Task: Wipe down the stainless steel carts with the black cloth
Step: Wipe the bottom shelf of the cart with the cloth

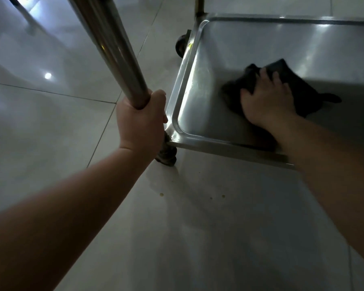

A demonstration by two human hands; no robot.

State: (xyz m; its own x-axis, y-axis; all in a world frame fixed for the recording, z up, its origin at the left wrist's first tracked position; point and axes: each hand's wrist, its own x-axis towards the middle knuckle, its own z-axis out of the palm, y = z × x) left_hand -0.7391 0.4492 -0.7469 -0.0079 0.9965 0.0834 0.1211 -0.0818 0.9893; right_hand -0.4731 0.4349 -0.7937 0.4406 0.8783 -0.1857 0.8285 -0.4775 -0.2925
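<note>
The bottom shelf of a stainless steel cart (200,85) fills the upper right, a shallow tray with a raised rim. A black cloth (298,87) lies crumpled on the shelf. My right hand (267,101) rests flat on the cloth with its fingers spread, pressing it onto the steel. At the near left corner of the cart, my left hand (141,122) grips the upright steel post (114,49), fingers wrapped round it just above the shelf.
Pale glossy floor tiles (51,122) surround the cart. A black caster (166,156) sits under the near corner, another caster (181,45) at the far left corner. A second post (199,5) rises at the back. The upper shelf's shadow darkens the right side.
</note>
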